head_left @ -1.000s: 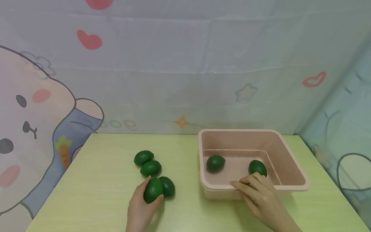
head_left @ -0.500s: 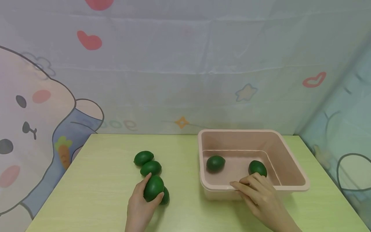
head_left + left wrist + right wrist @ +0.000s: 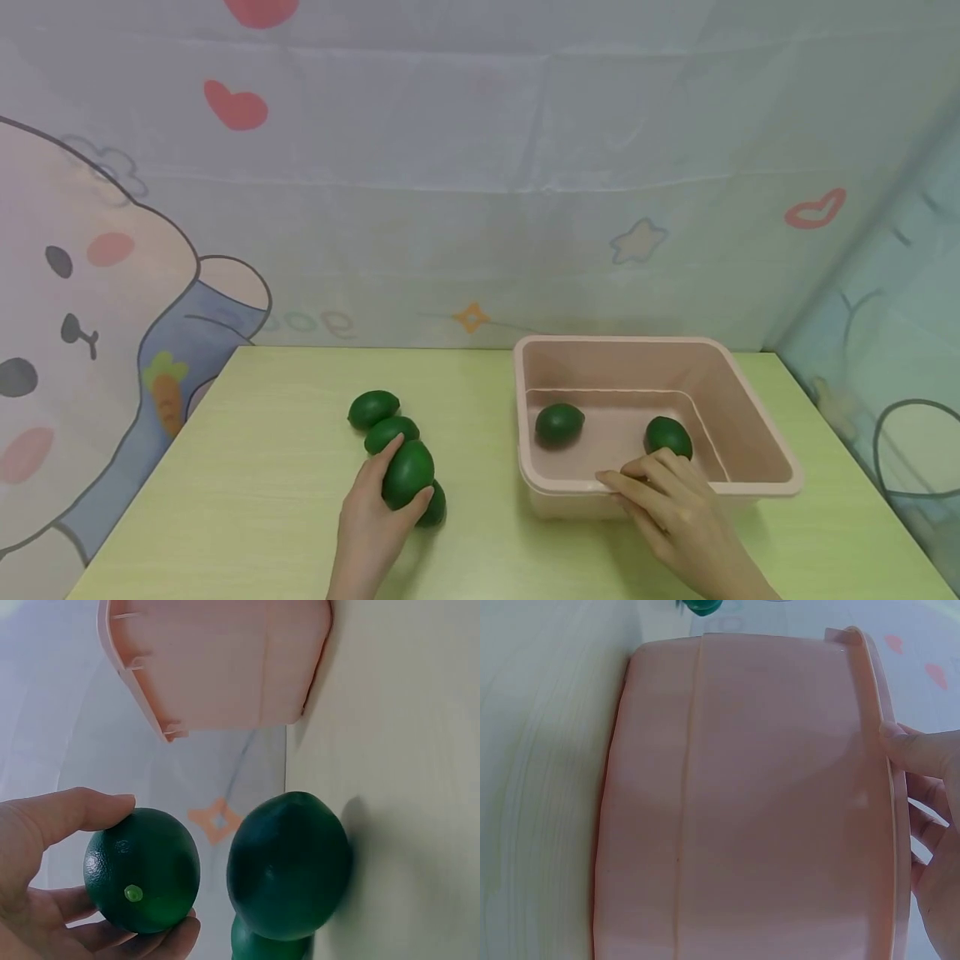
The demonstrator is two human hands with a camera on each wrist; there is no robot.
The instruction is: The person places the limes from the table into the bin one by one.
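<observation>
Printed cloth (lightly creased) hangs behind a yellow-green table.

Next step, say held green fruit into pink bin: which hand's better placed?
Left, I'd judge. The left hand grips the held green fruit, lifted off the table; the right hand holds the pink bin by its near rim and would likely have to let go first.

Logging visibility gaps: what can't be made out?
Right wrist view: pink rectangular plastic box, inside hidden by outer wall.
Head view: bottom of the box's rightmost green oval fruit, behind the right hand.
Head view: nearest loose green fruit, partly behind the left hand and held fruit.
Left wrist view: lowest green fruit, cut off by bottom edge.
</observation>
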